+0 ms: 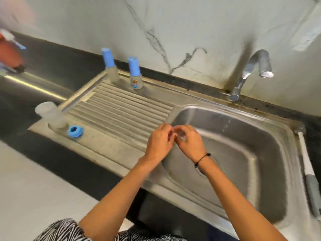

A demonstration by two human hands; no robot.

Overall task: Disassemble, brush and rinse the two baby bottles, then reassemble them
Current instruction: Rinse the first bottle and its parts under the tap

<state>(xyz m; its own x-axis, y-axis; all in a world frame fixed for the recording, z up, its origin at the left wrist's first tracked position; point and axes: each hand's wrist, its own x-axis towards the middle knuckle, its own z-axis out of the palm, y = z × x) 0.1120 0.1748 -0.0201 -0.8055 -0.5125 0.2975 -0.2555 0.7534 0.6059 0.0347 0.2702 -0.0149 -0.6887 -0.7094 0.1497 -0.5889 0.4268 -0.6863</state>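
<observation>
Bottle (53, 115) standing open-mouthed at near left on the sink rim (107, 150), blue collar ring (75, 131) lying just beside it, two blue-capped containers (121, 70) upright at the far edge of the drainboard. Left hand (159, 141) and right hand (189, 141) curled together over the basin's left edge, pinching a small clear piece (179, 133), likely the teat, though too blurred to confirm. Probably soft, light and slippery when wet; best held at the thicker base flange, bottle round its body.

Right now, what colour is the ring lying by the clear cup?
Blue; the ring shows best in the head view.
</observation>
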